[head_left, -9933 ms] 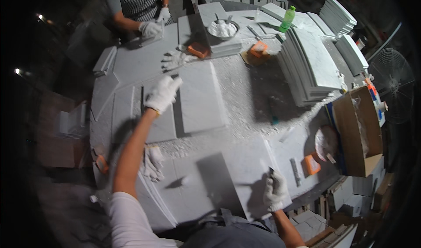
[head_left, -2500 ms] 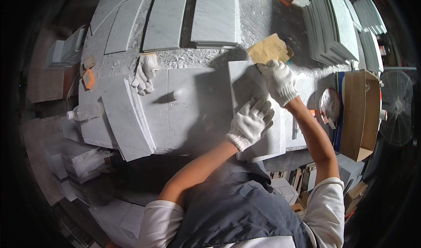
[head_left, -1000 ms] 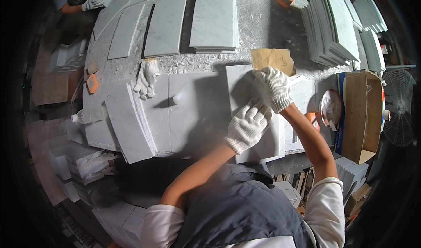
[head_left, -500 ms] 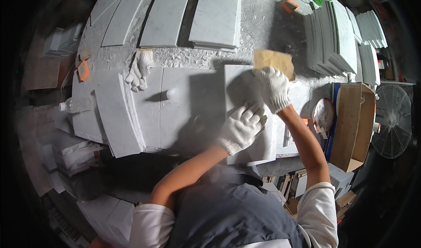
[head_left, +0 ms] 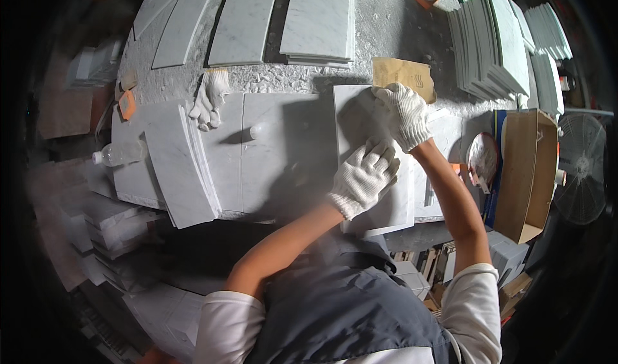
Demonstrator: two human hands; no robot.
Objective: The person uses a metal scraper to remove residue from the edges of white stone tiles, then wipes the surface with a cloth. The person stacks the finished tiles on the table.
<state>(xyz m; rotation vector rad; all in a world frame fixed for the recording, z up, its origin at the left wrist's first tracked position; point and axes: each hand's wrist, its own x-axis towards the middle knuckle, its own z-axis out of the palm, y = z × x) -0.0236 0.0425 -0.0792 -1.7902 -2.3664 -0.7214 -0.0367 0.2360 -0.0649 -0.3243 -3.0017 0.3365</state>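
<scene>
A white, faintly veined stone slab [head_left: 380, 212] lies in front of me on the table. My left hand [head_left: 365, 178], in a white knitted glove, rests on its surface with the fingers laid out. Farther up the slab, my gloved right hand [head_left: 404, 116] is closed, its fingers bent down near the far right edge. A tan sheet, apparently sandpaper [head_left: 402, 71], sticks out beyond the right knuckles; its near part is hidden under the hand. The two hands are close together, with the right one farther away.
White tiles [head_left: 244, 22] lie along the back, and a tile stack [head_left: 499, 48] stands at far right. Leftward are a spare glove [head_left: 211, 100], a small white cylinder [head_left: 256, 132] and a plastic bottle [head_left: 121, 153]. A cardboard box [head_left: 524, 177] and fan [head_left: 581, 167] are right.
The whole view has shifted slightly. My right hand and the tan sheet have moved a little away from me; the left-hand fingers look slightly more bent on the slab.
</scene>
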